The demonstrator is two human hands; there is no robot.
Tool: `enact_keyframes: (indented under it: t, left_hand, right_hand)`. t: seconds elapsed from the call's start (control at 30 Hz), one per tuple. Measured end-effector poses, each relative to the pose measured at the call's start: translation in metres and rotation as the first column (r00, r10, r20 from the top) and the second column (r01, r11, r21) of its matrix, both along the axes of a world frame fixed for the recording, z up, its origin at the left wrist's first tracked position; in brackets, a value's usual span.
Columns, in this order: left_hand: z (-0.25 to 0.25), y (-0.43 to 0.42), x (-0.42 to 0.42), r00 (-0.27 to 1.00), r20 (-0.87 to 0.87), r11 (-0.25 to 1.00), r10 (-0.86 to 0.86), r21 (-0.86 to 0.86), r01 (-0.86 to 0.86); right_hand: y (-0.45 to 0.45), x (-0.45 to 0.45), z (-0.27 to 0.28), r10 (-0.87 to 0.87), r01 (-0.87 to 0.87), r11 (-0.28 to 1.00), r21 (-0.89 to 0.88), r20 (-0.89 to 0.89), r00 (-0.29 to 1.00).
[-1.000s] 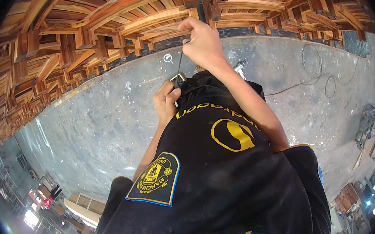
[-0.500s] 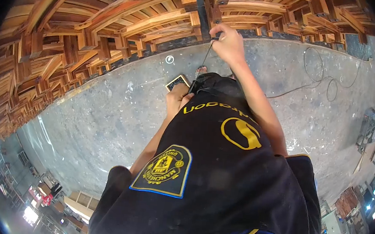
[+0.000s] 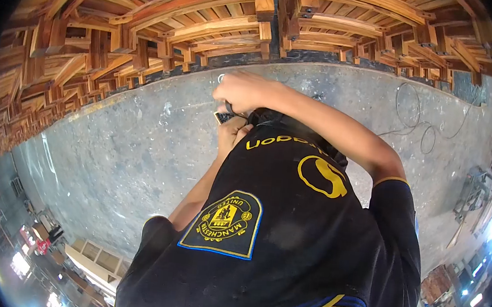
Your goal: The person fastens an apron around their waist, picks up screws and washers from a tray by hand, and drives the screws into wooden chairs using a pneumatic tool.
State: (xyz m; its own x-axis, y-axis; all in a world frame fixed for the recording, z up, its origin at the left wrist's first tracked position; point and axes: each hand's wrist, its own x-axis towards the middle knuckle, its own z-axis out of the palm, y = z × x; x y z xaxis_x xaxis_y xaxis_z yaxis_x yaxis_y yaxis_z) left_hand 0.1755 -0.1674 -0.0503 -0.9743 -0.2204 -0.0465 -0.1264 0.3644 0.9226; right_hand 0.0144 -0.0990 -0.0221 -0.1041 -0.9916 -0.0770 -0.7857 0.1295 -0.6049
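Observation:
My left hand (image 3: 233, 133) is closed round a small dark rectangular object (image 3: 221, 117) with a pale gold edge, low in front of my body. Just above it is my right hand (image 3: 240, 92), its fingers curled on a thin dark cord (image 3: 229, 108) that bends down towards the object. My hands and the black shirt (image 3: 287, 216) hide part of the object and the cord.
Stacked wooden furniture (image 3: 211, 26) lines the top and left. A thin looped cable (image 3: 405, 130) lies on the grey floor (image 3: 134, 148) to the right. Shelving (image 3: 96, 260) stands at lower left, and assorted materials (image 3: 436, 284) at lower right.
My right hand has come down and left, close to my left hand, and the cord that was stretched between them is now slack and bent. My left hand stays low in front of me.

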Motion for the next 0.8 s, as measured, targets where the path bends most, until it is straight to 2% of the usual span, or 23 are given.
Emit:
enact_keyframes:
  t: [0.03, 0.07, 0.1, 0.17, 0.23, 0.3, 0.37, 0.43, 0.5, 0.63, 0.7, 0.73, 0.77, 0.8]
  left_hand:
    - [0.001, -0.002, 0.004, 0.998, 0.047, 0.998, 0.033, 0.060, -0.036]
    - [0.003, -0.008, 0.007, 0.976, 0.219, 0.994, 0.015, 0.098, -0.038]
    - [0.013, -0.011, 0.004, 0.976, 0.217, 0.994, 0.025, 0.101, -0.048]
    - [0.030, -0.019, -0.003, 0.927, 0.371, 0.985, -0.055, 0.172, -0.011]
    - [0.018, -0.022, 0.001, 0.935, 0.346, 0.980, -0.079, 0.201, 0.008]
    - [0.023, -0.014, -0.002, 0.949, 0.315, 0.960, -0.001, 0.265, -0.087]
    - [0.017, -0.020, -0.004, 0.961, 0.273, 0.971, -0.032, 0.237, -0.035]
    - [0.021, -0.018, -0.007, 0.954, 0.297, 0.975, -0.050, 0.221, -0.017]
    - [0.014, -0.018, -0.012, 0.972, 0.209, 0.993, -0.110, -0.023, 0.118]
    - [0.026, -0.018, -0.029, 0.960, 0.139, 0.965, -0.242, -0.071, 0.253]
    - [0.030, -0.029, -0.042, 0.878, 0.104, 0.877, -0.467, -0.075, 0.475]
    - [0.035, -0.035, -0.054, 0.783, 0.094, 0.771, -0.615, -0.138, 0.622]
    - [0.037, -0.042, -0.068, 0.758, 0.093, 0.747, -0.646, -0.126, 0.652]
    - [0.038, -0.046, -0.078, 0.647, 0.171, 0.619, -0.743, -0.194, 0.761]
  right_hand:
    - [-0.003, -0.001, -0.002, -0.111, 0.109, 0.994, 0.024, 0.095, 0.989]
    - [-0.005, -0.004, -0.004, -0.221, 0.213, 0.975, 0.059, 0.180, 0.959]
    - [-0.003, -0.006, -0.007, -0.211, 0.203, 0.977, 0.061, 0.177, 0.961]
    - [0.007, -0.008, -0.021, -0.429, 0.426, 0.891, 0.158, -0.016, 0.903]
    - [0.016, -0.004, -0.040, -0.465, 0.467, 0.870, 0.160, -0.052, 0.884]
    - [0.032, -0.005, -0.047, -0.514, 0.517, 0.849, 0.112, -0.058, 0.856]
    - [0.037, -0.005, -0.038, -0.563, 0.569, 0.809, 0.151, -0.083, 0.822]
    - [0.046, 0.000, -0.037, -0.676, 0.687, 0.707, 0.168, -0.123, 0.726]
    - [0.056, 0.001, -0.042, -0.730, 0.742, 0.657, 0.131, -0.138, 0.670]
    - [0.069, 0.004, -0.037, -0.789, 0.807, 0.586, 0.067, -0.177, 0.588]
    - [0.074, -0.002, -0.030, -0.823, 0.839, 0.541, 0.049, -0.173, 0.541]
    - [0.078, -0.011, -0.024, -0.777, 0.790, 0.611, 0.048, -0.156, 0.610]
    - [0.081, -0.012, -0.019, -0.725, 0.734, 0.677, 0.058, -0.124, 0.678]
    - [0.088, -0.011, -0.012, -0.739, 0.756, 0.648, 0.098, -0.162, 0.654]
